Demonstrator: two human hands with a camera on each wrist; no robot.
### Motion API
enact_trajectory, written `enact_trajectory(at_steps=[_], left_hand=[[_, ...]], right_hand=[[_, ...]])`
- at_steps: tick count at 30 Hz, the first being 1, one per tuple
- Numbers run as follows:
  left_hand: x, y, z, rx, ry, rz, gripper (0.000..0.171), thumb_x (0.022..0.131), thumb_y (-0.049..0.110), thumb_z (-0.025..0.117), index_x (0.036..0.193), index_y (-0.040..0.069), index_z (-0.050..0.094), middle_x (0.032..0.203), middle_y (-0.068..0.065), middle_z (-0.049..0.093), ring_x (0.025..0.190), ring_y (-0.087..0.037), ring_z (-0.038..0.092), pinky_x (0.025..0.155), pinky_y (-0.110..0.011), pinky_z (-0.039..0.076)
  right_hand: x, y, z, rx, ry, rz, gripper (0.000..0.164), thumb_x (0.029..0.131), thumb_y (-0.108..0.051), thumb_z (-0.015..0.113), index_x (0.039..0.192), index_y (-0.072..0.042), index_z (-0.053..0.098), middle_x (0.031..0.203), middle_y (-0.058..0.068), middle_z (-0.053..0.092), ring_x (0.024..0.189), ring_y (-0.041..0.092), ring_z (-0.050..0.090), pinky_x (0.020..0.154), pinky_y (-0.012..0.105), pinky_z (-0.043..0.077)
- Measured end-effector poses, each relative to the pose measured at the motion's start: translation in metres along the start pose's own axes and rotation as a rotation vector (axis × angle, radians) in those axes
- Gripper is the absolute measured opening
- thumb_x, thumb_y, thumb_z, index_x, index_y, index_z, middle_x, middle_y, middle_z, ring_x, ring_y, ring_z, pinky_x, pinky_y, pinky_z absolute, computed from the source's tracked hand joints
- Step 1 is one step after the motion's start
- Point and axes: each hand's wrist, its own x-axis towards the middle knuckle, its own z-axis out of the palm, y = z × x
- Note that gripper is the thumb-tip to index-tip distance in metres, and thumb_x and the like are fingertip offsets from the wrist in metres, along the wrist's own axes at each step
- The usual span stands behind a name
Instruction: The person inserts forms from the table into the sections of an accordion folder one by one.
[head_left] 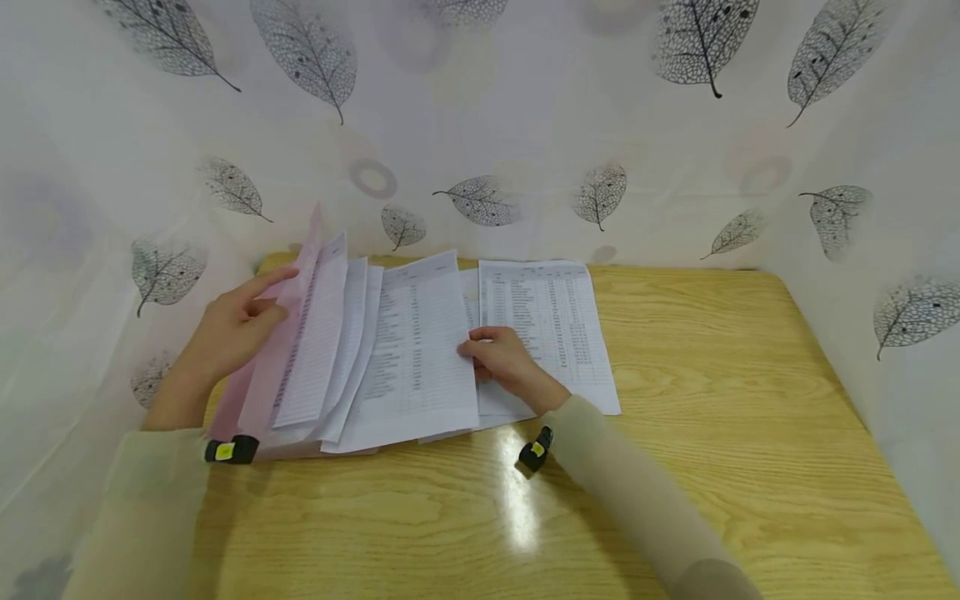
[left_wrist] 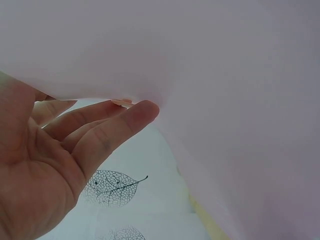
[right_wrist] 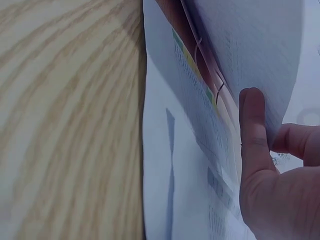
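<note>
A pink translucent folder (head_left: 264, 367) stands spread at the left of the table, with several printed sheets fanned out from it. My left hand (head_left: 236, 325) pinches the edge of its raised pink cover (left_wrist: 225, 90) between thumb and fingers. Toward the middle, my right hand (head_left: 506, 362) pinches the right edge of a printed sheet (head_left: 420, 350), lifting it at a tilt; the right wrist view shows this sheet (right_wrist: 250, 45) bent up between thumb and fingers. Another printed sheet (head_left: 543, 300) lies flat to the right, partly behind my right hand. Ring-like binding (right_wrist: 220, 90) shows beneath the lifted sheet.
Everything rests on a wood-grain table (head_left: 712, 375), whose surface stretches to the right and toward me. A white curtain (head_left: 525, 125) with leaf prints hangs along the back and both sides. Black bands with yellow marks (head_left: 225, 451) sit on both wrists.
</note>
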Motion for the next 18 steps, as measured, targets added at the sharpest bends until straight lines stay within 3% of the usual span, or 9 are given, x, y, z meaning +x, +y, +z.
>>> enact_trajectory(at_steps=[4,11,18], left_hand=[[0.0,0.0,0.0,-0.007,0.005,0.008,0.054,0.108,0.023,0.048,0.162,0.027,0.044,0.141,-0.02,0.057,0.083,-0.016,0.053,0.066,-0.026,0.043],[0.0,0.002,0.0,-0.009,0.007,0.005,0.055,0.108,0.023,0.048,0.162,0.028,0.043,0.145,-0.02,0.055,0.097,-0.025,0.054,0.068,-0.025,0.043],[0.0,0.001,0.0,-0.005,-0.003,-0.008,0.055,0.108,0.025,0.048,0.163,0.029,0.042,0.147,-0.02,0.054,0.092,-0.022,0.054,0.068,-0.026,0.043]], right_hand=[[0.002,-0.001,0.003,-0.017,0.022,-0.011,0.043,0.097,-0.007,0.068,0.136,0.007,0.059,0.115,0.019,0.071,0.077,0.012,0.068,0.064,0.024,0.055],[0.004,-0.003,0.003,0.023,0.074,-0.015,0.046,0.095,-0.006,0.068,0.138,0.008,0.059,0.112,0.017,0.07,0.076,0.011,0.066,0.065,0.023,0.055],[0.007,0.001,0.015,-0.011,0.043,-0.015,0.042,0.097,-0.008,0.069,0.135,0.007,0.06,0.115,0.018,0.071,0.084,0.015,0.068,0.068,0.026,0.058]])
